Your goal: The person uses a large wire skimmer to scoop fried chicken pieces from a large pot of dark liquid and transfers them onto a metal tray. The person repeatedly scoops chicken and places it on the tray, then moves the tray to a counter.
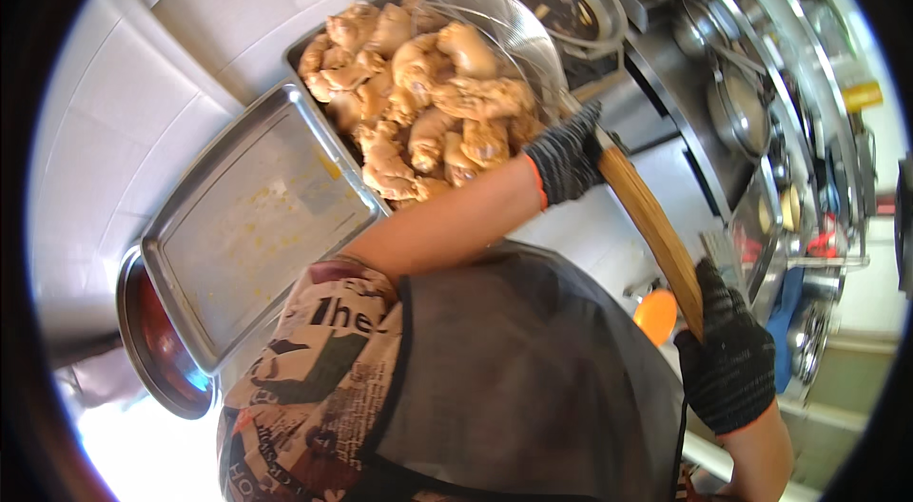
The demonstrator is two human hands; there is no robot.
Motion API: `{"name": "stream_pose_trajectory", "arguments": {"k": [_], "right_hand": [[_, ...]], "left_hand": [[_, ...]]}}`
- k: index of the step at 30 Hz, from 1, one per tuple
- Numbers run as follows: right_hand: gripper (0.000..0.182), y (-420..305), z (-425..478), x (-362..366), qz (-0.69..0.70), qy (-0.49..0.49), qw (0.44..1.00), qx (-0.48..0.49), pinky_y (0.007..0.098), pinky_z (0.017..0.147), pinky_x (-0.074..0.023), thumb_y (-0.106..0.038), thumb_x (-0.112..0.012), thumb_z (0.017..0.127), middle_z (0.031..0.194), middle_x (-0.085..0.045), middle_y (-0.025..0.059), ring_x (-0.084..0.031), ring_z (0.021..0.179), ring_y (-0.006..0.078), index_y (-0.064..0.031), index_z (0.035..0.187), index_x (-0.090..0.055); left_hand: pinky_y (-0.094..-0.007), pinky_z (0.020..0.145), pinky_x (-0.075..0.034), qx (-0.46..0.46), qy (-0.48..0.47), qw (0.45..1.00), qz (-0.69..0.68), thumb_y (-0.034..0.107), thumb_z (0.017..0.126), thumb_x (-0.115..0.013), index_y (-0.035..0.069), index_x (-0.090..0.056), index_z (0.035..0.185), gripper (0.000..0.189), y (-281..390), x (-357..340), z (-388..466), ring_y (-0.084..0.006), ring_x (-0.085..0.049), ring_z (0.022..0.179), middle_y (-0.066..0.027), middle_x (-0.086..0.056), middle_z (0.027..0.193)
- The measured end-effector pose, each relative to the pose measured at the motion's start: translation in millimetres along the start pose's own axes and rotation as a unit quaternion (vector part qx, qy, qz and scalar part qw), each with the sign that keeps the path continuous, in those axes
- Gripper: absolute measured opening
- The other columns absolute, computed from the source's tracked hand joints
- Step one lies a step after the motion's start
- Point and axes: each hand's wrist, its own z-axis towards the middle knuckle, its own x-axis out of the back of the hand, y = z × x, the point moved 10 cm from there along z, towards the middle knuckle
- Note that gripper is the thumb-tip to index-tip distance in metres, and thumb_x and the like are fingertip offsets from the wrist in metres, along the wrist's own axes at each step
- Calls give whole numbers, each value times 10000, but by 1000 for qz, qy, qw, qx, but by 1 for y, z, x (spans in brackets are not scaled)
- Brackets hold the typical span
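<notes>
My left hand [567, 156], in a dark knit glove with an orange cuff, grips the neck of a large wire-mesh strainer [524, 21] where its wooden handle [653, 234] begins. My right hand [727, 352], gloved alike, is closed around the handle's far end. The strainer's bowl lies over a deep metal tray [292, 56] heaped with cooked, brown-glazed meat pieces that look like pig trotters [417, 67]. Some pieces sit in or against the mesh; which ones is hard to tell. My left forearm hides the tray's near corner.
Left of the meat lies a shallow metal tray [264, 217] with yellowish residue, over a round metal bowl [153, 331]. A pot of dark liquid [556, 3] stands beyond the strainer. Pans [738, 110] line the right side, and an orange round object [655, 316] is near my right hand.
</notes>
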Motion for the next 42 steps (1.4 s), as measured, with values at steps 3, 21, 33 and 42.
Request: {"name": "stream_pose_trajectory", "arguments": {"k": [3,21,33,42], "right_hand": [[658,6,-5,-17,34,26,999,31,393,758,-475,-42,-596,664,1038,-557,228,-567,905,364,11,1278,-365],[616,75,21,-104,209,146,966,35,356,619,-476,26,-572,661,949,-551,173,-571,742,328,-63,1253,-428],[607,72,51,-127,232,207,946,89,387,681,-485,1,-568,720,1036,-520,211,-559,856,376,-44,1287,-357],[550,124,14,-189,244,117,959,89,400,873,-419,4,-531,758,1181,-461,243,-495,1047,368,13,1274,-344]], "left_hand": [[-510,709,-510,-6,22,1000,17,334,854,-551,76,-418,1032,341,12,9,-7,-310,-550,803,-126,-505,889],[-481,720,-509,-89,-38,983,155,301,858,-549,65,-523,959,258,46,8,32,-325,-610,781,-148,-604,838],[-370,618,-538,-191,-108,950,222,259,838,-590,103,-473,923,213,85,-44,3,-239,-617,683,-75,-582,764],[-312,635,-531,-249,-58,943,213,202,826,-609,100,-356,1019,335,25,-29,-35,-174,-592,724,-54,-530,842]]}}
